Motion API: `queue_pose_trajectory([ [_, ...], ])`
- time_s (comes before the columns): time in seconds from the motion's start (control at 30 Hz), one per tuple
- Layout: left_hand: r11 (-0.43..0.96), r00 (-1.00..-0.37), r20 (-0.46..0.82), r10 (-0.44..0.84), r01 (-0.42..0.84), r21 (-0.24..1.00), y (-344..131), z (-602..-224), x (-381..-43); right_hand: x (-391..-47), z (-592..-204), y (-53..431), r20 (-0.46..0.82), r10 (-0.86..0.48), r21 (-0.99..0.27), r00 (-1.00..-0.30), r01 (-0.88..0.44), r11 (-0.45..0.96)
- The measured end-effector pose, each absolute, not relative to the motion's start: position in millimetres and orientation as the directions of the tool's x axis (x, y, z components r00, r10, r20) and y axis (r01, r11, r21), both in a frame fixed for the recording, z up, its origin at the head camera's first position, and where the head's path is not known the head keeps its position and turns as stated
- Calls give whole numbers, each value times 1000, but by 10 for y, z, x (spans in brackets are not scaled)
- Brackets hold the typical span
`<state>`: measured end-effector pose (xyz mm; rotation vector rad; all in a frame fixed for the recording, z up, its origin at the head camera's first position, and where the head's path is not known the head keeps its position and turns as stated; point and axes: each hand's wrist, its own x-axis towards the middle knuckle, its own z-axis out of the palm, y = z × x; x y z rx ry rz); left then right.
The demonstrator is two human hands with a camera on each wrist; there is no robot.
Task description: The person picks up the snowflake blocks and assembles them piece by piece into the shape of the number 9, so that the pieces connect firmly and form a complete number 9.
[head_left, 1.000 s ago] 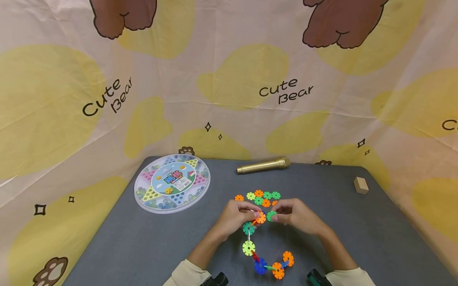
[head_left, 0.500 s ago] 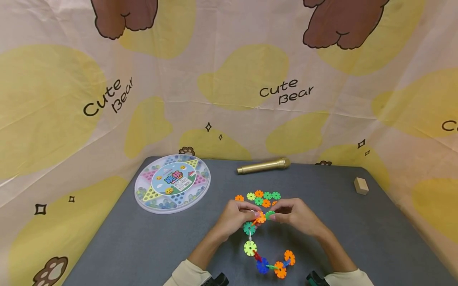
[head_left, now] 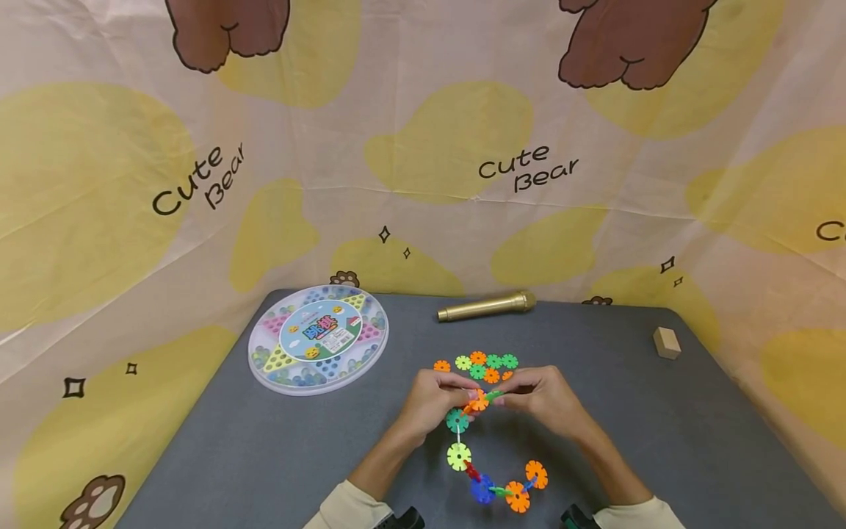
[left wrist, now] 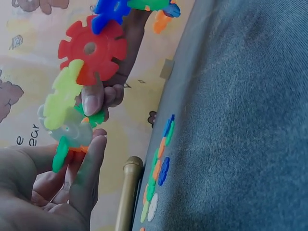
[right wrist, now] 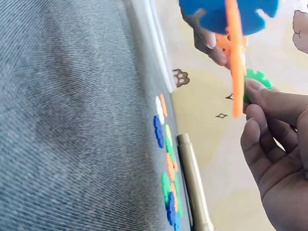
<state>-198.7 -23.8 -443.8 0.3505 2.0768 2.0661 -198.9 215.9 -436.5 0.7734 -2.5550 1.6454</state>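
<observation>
A curved chain of slotted plastic snowflake discs hangs from my left hand (head_left: 428,404), which pinches it near the orange disc (head_left: 479,400) at its upper end. My right hand (head_left: 547,400) holds a green disc (head_left: 494,395) between thumb and index finger, its edge right against the orange disc. Seen from the right wrist, that green disc (right wrist: 259,79) shows beyond the thumb. Down the chain come a teal disc (head_left: 457,421), a yellow-green disc (head_left: 459,456), a red disc (left wrist: 91,50), a blue disc (head_left: 482,489) and orange discs (head_left: 518,497) at the free end.
Behind the hands lie several loose discs (head_left: 477,372) in orange, green and yellow-green; the right wrist view adds blue discs (right wrist: 158,131). Farther back is a gold microphone (head_left: 485,306). A round Chinese checkers box (head_left: 319,340) sits left, a wooden block (head_left: 667,343) right.
My right hand has moved slightly left, bringing the green disc up to the orange one. The green disc has turned from face-on to nearly edge-on. The chain has swayed a little.
</observation>
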Motion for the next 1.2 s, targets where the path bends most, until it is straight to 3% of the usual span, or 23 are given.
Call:
queue_pose_trajectory([
  [0.6,-41,-963,-47,264,-60,997,-193,-4473,-1930,-1964,-4444,2113,297,-392,-837,-871,-435,333],
  [0.83,-84,-968,-55,245,-78,993,-173,-4434,-1911,-1947,-4414,2084,269,-365,-865,-891,-390,316],
  [1.2,-73,-971,-68,228,-87,994,-164,-4418,-1897,-1931,-4446,2055,329,-366,-855,-870,-439,275],
])
